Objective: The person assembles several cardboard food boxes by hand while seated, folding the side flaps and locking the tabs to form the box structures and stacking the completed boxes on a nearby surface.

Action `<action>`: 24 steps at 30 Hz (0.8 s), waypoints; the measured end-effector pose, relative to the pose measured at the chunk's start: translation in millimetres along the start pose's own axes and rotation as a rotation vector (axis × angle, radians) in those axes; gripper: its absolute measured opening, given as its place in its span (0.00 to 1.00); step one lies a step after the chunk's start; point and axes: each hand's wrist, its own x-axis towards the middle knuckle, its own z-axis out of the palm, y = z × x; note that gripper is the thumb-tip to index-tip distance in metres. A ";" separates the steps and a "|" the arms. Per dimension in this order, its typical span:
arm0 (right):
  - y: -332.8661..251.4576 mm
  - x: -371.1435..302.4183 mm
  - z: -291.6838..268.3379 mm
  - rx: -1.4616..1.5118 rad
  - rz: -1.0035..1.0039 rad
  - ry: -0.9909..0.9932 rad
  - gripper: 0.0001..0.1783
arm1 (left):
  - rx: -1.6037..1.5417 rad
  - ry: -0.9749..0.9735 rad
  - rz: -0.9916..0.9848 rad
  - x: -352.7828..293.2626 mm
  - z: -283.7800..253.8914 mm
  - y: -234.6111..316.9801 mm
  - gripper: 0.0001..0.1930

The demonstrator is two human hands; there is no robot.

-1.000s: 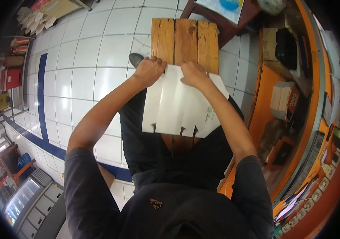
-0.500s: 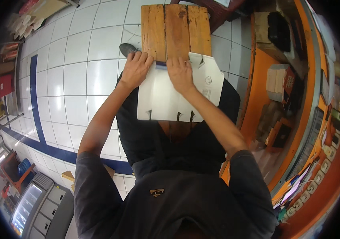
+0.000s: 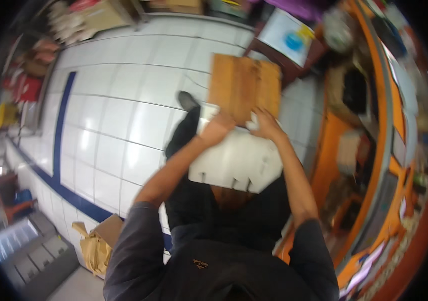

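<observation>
A white cardboard box blank (image 3: 234,158) with slots cut along its near edge lies across my lap. Its far part rests against the wooden bench top (image 3: 244,85). My left hand (image 3: 217,128) has its fingers curled on the blank's far left part. Close beside it, my right hand (image 3: 267,125) grips a small flap at the far right edge, its thumb and fingers drawn together. Motion blurs both hands, and the fingertips are partly hidden.
Beyond the bench to the right stands a dark red stool or table (image 3: 294,70) with a white sheet (image 3: 287,37) on it. Orange shelving (image 3: 327,135) with boxes runs along my right. An opened brown carton (image 3: 98,246) sits on the tiled floor at lower left.
The whole view has shifted, so bench and lap appear lower and further right. My right hand has moved rightward along the blank's far edge, and a flap there is now raised in its fingers.
</observation>
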 end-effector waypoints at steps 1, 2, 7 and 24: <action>0.3 9.4 -6.4 -0.004 0.083 -0.157 0.51 | -0.044 0.028 -0.005 -0.9 -6.5 1.5 0.11; -0.8 7.2 -8.9 -0.085 0.125 -0.189 0.46 | 0.061 0.074 0.025 5.0 -11.5 12.0 0.10; -30.2 -28.7 23.3 -0.137 0.137 0.252 0.15 | 0.078 -0.073 -0.087 1.8 -31.5 23.2 0.07; -24.2 -56.0 59.4 -0.344 0.042 0.634 0.17 | -0.546 -0.201 -1.162 -105.1 -76.4 87.8 0.18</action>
